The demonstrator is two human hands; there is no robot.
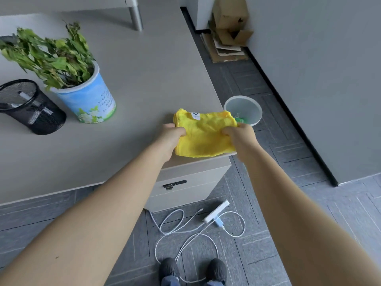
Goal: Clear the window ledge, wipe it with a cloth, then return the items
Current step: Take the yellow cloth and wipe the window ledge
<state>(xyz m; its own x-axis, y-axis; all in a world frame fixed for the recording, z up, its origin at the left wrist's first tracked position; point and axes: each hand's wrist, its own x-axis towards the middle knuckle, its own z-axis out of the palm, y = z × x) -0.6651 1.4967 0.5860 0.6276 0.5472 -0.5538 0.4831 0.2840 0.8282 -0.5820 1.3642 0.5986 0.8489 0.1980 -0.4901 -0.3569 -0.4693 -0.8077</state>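
Cloth [204, 134] on desk [134, 69] corner, left hand [170, 139] and right hand [240, 137] each clenched on an edge.

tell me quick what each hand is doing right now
Left hand: closed on the yellow cloth, left edge.
Right hand: closed on the same cloth, right edge.

Both forearms are bare to the frame's lower edge, with no sleeve, watch or ring in view on the left hand [172, 139] or the right hand [243, 139]. Dark grey shoes [216, 269] cover the feet, with blue trouser cuffs [170, 282] just above them.
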